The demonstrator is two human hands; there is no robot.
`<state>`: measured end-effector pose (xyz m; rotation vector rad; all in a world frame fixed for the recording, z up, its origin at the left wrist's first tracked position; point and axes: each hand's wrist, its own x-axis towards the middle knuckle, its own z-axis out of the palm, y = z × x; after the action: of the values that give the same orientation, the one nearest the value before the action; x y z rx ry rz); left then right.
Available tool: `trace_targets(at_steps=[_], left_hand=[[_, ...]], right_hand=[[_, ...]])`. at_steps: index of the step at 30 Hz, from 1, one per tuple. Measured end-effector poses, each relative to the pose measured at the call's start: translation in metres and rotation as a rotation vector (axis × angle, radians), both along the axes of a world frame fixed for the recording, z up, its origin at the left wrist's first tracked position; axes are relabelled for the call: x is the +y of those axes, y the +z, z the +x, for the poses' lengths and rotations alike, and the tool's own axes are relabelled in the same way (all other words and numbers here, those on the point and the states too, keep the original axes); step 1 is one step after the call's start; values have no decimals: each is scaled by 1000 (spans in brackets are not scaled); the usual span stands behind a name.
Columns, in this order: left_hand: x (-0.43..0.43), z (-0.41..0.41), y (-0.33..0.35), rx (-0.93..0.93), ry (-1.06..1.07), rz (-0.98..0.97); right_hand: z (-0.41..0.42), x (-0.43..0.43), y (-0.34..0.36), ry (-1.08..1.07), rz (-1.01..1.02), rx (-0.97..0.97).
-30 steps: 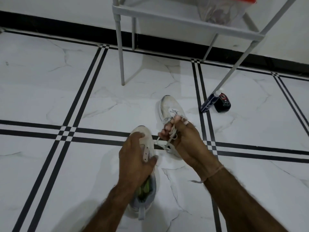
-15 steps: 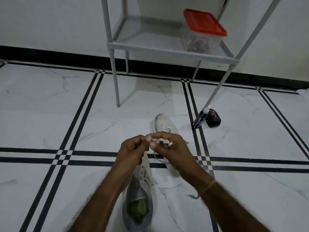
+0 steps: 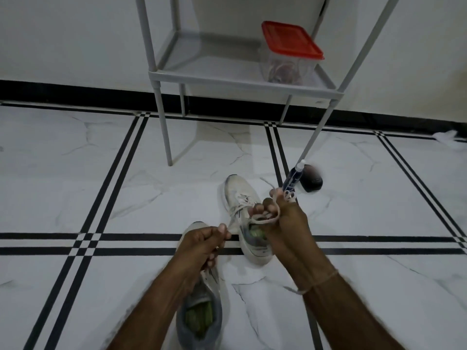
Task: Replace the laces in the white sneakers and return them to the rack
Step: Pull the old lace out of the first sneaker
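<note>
Dim, flat indoor light; soft shadows; motion blur on forearms; wide-angle edge bend.

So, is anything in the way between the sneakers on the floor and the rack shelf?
Nothing visible on the floor between the sneakers and the rack. The red-lidded container takes the shelf's right side; the spray bottle and dark tin sit by its front right leg, off to the side.
</note>
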<state>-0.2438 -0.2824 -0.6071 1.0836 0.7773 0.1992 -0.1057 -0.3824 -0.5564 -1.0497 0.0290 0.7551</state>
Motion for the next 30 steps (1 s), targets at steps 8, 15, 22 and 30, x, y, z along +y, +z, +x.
trace_targets(at_steps=[8,15,22,30], left_hand=[[9,19,21,-11,5,119],[-15,22,7,0,-85,-8],[-30,38,0,10,-66,-80],[-46,59,-6,31,-110,17]], right_hand=[[-9,-14,-44,305,-556,-1205],[-4,-21,-19,94,-169,-246],[-4,-34,-40,153,-316,-540],[14,-65,-80,207,-603,-1092]])
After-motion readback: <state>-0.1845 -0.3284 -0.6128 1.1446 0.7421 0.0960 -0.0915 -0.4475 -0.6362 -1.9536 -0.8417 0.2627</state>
